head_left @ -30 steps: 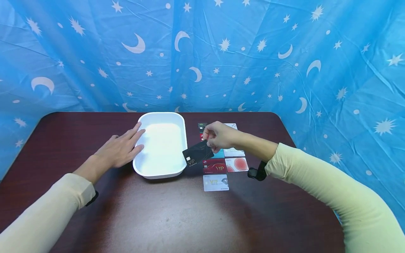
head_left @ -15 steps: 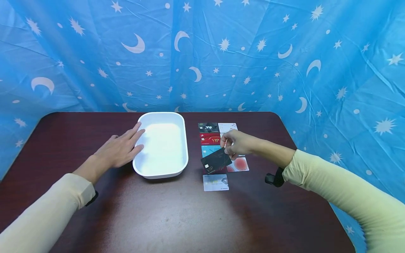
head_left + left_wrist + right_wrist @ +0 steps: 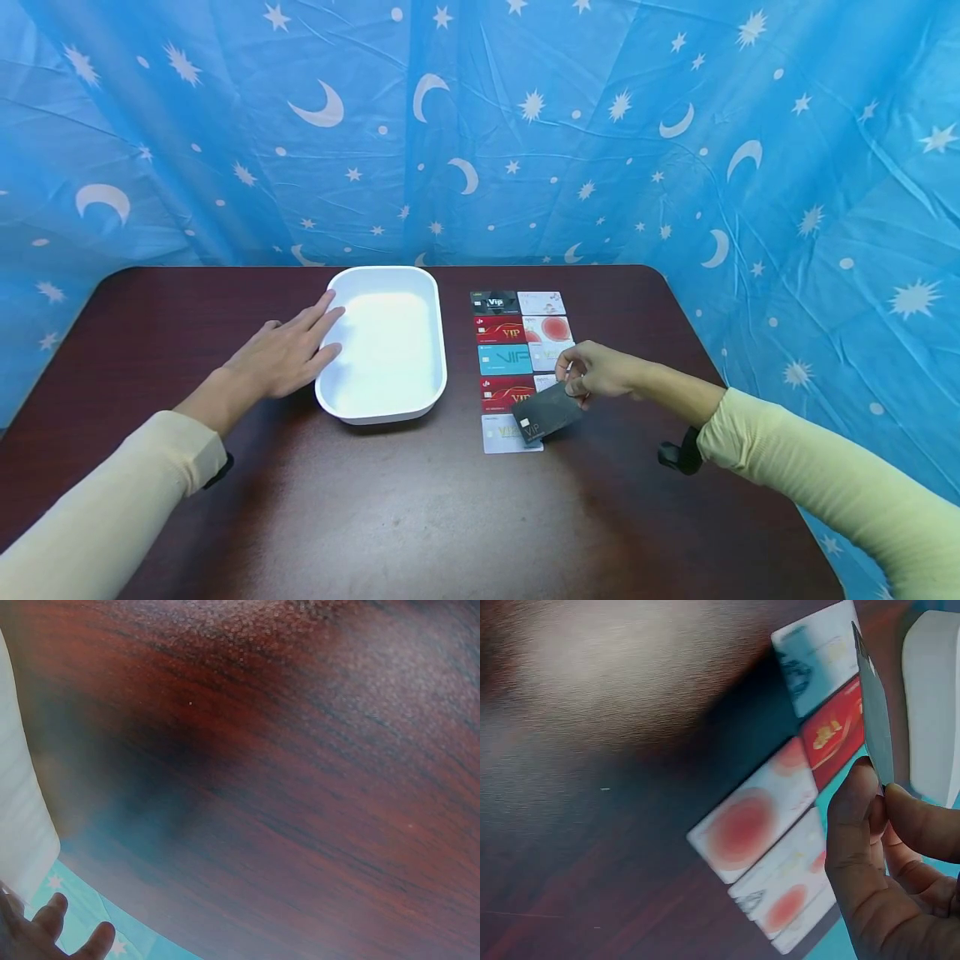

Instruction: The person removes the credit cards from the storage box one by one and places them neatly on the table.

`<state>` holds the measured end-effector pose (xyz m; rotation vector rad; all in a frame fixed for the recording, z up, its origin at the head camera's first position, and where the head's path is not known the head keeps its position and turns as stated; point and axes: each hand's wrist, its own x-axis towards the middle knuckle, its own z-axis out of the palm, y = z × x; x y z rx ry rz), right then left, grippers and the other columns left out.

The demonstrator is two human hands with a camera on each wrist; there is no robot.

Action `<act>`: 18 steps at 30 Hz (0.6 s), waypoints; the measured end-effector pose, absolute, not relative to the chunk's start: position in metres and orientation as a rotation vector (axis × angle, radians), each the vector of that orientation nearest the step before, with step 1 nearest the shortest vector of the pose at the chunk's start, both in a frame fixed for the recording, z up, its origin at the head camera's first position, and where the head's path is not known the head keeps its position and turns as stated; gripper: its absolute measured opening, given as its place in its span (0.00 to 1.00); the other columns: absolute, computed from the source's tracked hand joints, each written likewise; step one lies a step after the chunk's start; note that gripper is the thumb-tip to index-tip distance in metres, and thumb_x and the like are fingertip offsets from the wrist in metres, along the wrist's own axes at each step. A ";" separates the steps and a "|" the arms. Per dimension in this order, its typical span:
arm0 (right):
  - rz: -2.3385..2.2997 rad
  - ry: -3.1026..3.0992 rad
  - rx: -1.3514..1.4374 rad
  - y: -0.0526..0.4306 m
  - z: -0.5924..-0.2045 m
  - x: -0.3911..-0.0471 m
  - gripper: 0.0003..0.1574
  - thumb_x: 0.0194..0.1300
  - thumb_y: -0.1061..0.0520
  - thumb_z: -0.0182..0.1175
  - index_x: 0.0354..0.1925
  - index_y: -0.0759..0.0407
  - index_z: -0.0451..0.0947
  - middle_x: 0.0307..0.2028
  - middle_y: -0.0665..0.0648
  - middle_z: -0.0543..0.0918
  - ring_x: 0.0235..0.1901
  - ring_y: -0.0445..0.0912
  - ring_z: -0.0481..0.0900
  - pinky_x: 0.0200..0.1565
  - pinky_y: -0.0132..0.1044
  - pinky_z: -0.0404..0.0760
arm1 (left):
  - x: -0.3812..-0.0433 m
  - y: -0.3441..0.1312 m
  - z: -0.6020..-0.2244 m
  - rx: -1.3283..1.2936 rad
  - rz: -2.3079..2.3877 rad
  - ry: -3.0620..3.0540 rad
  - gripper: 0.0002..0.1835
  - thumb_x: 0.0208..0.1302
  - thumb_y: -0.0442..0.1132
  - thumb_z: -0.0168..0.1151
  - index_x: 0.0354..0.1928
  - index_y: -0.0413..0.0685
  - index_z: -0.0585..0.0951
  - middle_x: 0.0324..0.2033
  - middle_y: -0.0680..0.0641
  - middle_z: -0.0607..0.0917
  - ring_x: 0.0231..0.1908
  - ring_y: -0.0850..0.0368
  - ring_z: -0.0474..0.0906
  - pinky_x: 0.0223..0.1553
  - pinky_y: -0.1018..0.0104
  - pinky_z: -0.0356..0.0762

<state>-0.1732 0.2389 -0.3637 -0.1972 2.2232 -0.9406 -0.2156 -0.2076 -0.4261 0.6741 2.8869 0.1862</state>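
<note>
Between thumb and fingers, my right hand (image 3: 606,369) pinches a black VIP card (image 3: 546,412) by its edge. In the head view the card is tilted and overlaps the silver VIP card (image 3: 498,435) at the near end of the left column. Seen edge-on in the right wrist view, the black card (image 3: 877,712) stands up from the fingertips, off the table. My left hand (image 3: 288,354) rests on the left rim of a white tray (image 3: 441,367), fingers extended. A white card with red circles (image 3: 742,825) lies below the right hand, mostly hidden in the head view.
Two columns of cards lie flat right of the tray, including a dark Vip card (image 3: 494,302), red VIP card (image 3: 499,330) and teal VIP card (image 3: 504,359). A blue patterned curtain (image 3: 480,133) hangs behind the dark wooden table (image 3: 360,517).
My right hand has carried the black card from beside the tray's right rim to the right and nearer, uncovering the far cards. The left hand stays on the tray.
</note>
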 end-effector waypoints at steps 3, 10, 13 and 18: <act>-0.950 2.224 -0.180 0.248 -0.369 -0.171 0.05 0.67 0.72 0.57 0.41 0.69 0.72 0.26 0.60 0.75 0.24 0.48 0.77 0.37 0.46 0.86 | -0.216 -0.208 -0.426 0.675 0.183 2.884 0.38 0.76 0.58 0.41 0.78 0.43 0.52 0.78 0.36 0.46 0.73 0.34 0.52 0.60 0.24 0.58; -0.954 2.212 -0.118 0.263 -0.378 -0.166 0.07 0.67 0.69 0.60 0.41 0.69 0.71 0.29 0.63 0.77 0.25 0.49 0.79 0.34 0.38 0.84 | -0.216 -0.208 -0.426 0.684 0.192 2.883 0.38 0.76 0.57 0.41 0.78 0.43 0.52 0.78 0.37 0.46 0.73 0.35 0.52 0.60 0.24 0.59; -0.968 2.198 -0.103 0.268 -0.380 -0.164 0.07 0.67 0.70 0.60 0.41 0.69 0.71 0.29 0.64 0.77 0.25 0.49 0.79 0.34 0.38 0.84 | -0.216 -0.208 -0.426 0.688 0.189 2.885 0.37 0.76 0.57 0.42 0.78 0.43 0.52 0.78 0.36 0.46 0.73 0.35 0.53 0.60 0.25 0.59; -0.988 2.185 -0.082 0.277 -0.382 -0.164 0.04 0.68 0.74 0.54 0.40 0.70 0.71 0.28 0.61 0.75 0.25 0.49 0.77 0.35 0.44 0.85 | -0.216 -0.208 -0.426 0.683 0.185 2.885 0.38 0.76 0.57 0.42 0.78 0.43 0.52 0.78 0.37 0.46 0.73 0.34 0.53 0.60 0.24 0.59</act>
